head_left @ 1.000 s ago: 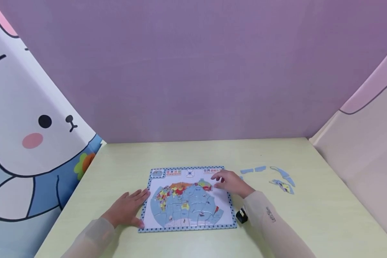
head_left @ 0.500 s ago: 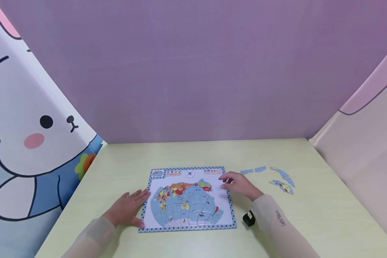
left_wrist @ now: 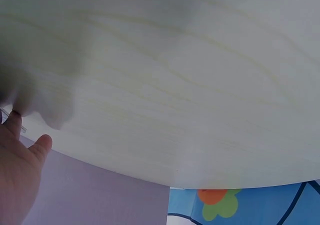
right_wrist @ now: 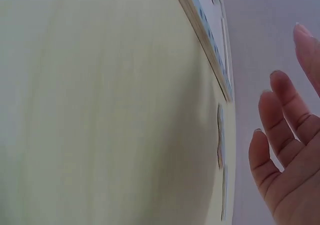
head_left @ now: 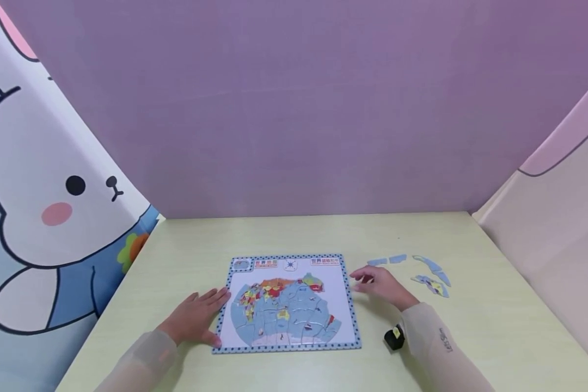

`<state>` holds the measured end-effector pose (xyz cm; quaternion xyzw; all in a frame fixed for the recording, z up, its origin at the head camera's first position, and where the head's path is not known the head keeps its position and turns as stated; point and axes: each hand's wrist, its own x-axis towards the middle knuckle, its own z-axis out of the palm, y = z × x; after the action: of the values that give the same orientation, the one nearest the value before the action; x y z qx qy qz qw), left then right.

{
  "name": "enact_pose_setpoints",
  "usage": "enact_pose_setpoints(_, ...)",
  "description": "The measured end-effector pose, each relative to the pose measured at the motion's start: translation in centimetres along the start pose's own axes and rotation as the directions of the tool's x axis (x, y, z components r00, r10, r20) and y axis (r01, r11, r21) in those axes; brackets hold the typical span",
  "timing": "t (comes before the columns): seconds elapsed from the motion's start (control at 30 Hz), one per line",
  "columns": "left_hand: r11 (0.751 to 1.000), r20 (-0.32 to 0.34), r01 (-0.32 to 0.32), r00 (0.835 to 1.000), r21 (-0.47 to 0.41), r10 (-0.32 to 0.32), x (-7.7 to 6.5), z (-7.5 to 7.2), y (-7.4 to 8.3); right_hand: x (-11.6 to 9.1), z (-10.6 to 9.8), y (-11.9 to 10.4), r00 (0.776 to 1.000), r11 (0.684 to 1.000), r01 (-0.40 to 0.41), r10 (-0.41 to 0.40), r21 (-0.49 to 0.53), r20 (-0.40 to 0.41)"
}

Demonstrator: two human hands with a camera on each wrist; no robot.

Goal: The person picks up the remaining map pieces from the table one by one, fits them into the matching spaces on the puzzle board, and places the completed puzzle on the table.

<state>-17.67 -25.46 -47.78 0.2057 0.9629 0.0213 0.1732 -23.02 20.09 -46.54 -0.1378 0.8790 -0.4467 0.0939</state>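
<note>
Directly in front of me, the puzzle board (head_left: 334,296) lies flat on the table (head_left: 274,238). Its border is light blue with dark dots, and its ground is white. The joined map (head_left: 294,313) is mostly blue, with lands in red, yellow, orange and green; at the upper right its outline is uneven and white ground shows. Red characters, a small inset map and a compass star stand along the top.

My left hand (head_left: 193,317) is spread, its fingertips at the left border, and it grasps nothing. My right hand (head_left: 383,286) is loosely bent just beside the right border. From the head, its thumb and forefinger seem almost to pinch; the right wrist view shows the fingers apart and the hand free. That view also shows the layered side edge (right_wrist: 202,37) of the board.

Farther right, the loose pieces (head_left: 398,258) lie on the table, mostly blue. The left wrist view shows mainly bare table and a printed flower (left_wrist: 214,197); only the head view shows the whole map.
</note>
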Motion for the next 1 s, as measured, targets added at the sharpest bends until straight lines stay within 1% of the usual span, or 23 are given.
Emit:
enact_pose_setpoints(0.13, 1.000, 0.001, -0.008, 1.000, 0.006, 0.008, 0.0, 0.0, 0.0, -0.4, -1.0, 0.7, 1.000, 0.999, 0.030, -0.030, -0.022, -0.003)
enact_pose_setpoints(0.3, 1.000, 0.001, -0.008, 1.000, 0.002, 0.008, 0.0, 0.0, 0.1, -1.0, -2.2, 1.4, 0.998, 0.995, 0.060, -0.062, -0.078, -0.012)
enact_pose_setpoints(0.5, 1.000, 0.004, 0.003, 1.000, 0.005, -0.003, -0.2, -0.2, 0.2, -1.7, -3.2, 2.3, 1.000, 0.993, 0.028, -0.029, -0.114, -0.007)
enact_pose_setpoints(0.73, 1.000, 0.003, 0.009, 1.000, 0.012, -0.009, -0.3, -0.2, 0.4, -2.6, -4.2, 2.9, 1.000, 0.993, 0.004, -0.007, -0.120, -0.026)
enact_pose_setpoints(1.0, 1.000, 0.010, 0.024, 1.000, 0.012, -0.024, -0.3, -0.3, 0.5, -3.6, -5.8, 3.4, 0.997, 0.984, 0.044, -0.053, -0.171, -0.050)
